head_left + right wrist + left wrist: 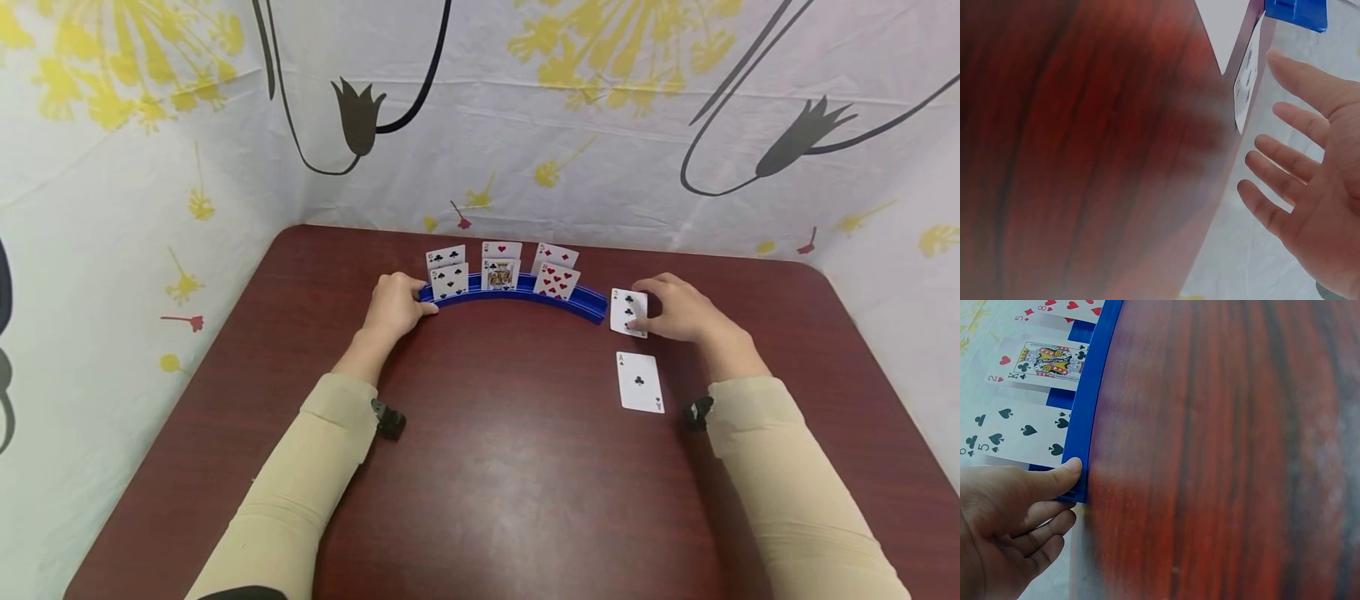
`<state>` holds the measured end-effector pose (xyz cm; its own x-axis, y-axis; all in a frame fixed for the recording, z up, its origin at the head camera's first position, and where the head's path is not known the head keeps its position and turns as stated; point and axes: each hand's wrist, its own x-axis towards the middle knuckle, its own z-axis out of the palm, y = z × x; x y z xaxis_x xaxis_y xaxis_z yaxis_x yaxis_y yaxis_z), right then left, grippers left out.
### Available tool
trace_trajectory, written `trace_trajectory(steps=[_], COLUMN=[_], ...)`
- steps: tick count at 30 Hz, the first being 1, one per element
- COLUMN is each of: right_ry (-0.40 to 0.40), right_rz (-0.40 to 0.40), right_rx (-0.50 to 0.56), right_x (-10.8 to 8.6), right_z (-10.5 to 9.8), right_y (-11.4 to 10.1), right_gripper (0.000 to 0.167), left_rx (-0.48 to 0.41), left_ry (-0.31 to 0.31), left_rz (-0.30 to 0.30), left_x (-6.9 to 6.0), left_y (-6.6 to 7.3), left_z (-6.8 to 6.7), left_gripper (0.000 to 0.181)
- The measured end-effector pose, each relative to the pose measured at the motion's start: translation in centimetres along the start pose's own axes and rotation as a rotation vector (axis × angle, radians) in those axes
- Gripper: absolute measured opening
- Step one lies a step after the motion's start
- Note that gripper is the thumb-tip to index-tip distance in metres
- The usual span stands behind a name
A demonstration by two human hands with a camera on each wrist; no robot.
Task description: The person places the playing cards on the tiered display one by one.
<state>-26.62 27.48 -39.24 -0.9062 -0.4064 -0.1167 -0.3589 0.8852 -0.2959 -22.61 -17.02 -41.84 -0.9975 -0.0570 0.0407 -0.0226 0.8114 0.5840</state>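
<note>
A curved blue card holder stands at the far side of the table, its left end pinched between the thumb and fingers of my left hand. Its front row shows the five of spades, king of clubs and eight of hearts. Behind them rise the six of clubs, two of hearts and five of diamonds. My right hand hovers at the three of clubs beside the holder's right end, fingers spread and relaxed in the right wrist view.
An ace of clubs lies face up on the brown table, nearer me than the three of clubs. White patterned cloth hangs behind the table and along both sides.
</note>
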Motion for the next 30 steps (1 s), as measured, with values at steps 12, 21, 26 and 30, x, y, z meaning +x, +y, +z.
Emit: trace_trajectory(steps=[12,21,26,30], right_ry=[-0.116,-0.044,0.017,0.075], right_rz=[0.005,0.036,0.078,0.077], right_rx=[-0.015,0.013,0.052,0.036], right_x=[0.14,0.32,0.28,0.23], right_z=[0.15,0.20,0.20,0.26], right_y=[0.25,0.24,0.15,0.10], right_gripper=[0.085,0.086,0.103,0.091], left_rx=[0.008,0.013,0.017,0.018], left_ry=[-0.001,-0.010,-0.016,-0.013], left_rz=[0.001,-0.001,-0.008,-0.009], left_x=[0.03,0.03,-0.02,-0.05], left_y=[-0.08,0.08,0.17,0.13], left_z=[0.01,0.05,-0.01,-0.09], left_gripper=[0.048,0.049,0.049,0.048])
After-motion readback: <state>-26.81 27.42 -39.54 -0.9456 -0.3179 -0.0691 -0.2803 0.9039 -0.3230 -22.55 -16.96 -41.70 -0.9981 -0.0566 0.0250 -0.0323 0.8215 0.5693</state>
